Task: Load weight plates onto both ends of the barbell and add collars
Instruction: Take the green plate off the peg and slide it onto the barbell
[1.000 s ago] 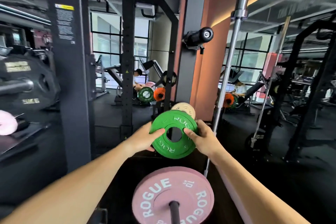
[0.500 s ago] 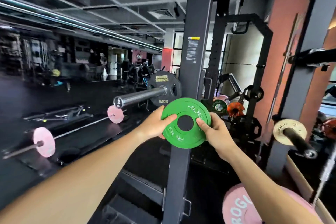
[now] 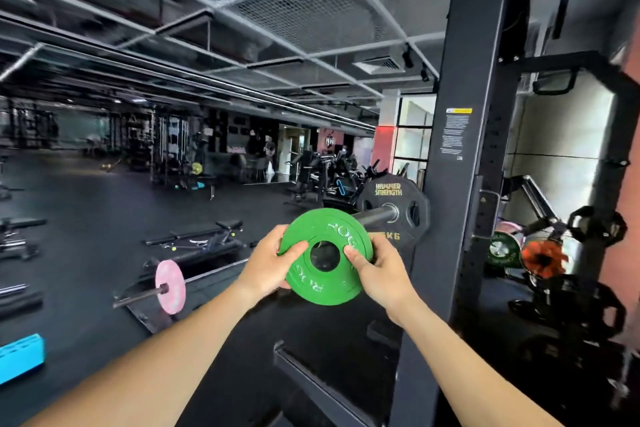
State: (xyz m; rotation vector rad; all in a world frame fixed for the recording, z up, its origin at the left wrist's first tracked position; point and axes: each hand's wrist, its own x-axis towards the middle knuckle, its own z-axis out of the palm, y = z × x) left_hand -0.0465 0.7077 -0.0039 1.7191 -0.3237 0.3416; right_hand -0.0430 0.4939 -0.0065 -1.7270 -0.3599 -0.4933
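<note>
Centre frame, my left hand (image 3: 268,265) and right hand (image 3: 381,272) both grip the green plate (image 3: 323,284), its hole lined up at the barbell sleeve (image 3: 375,215), black plate (image 3: 394,198) behind.

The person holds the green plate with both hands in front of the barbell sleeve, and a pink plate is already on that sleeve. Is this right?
Not quite. In the head view the plate already on the barbell sleeve is a black plate, not pink. The rest holds: the left hand and right hand hold the green plate before it.
</note>
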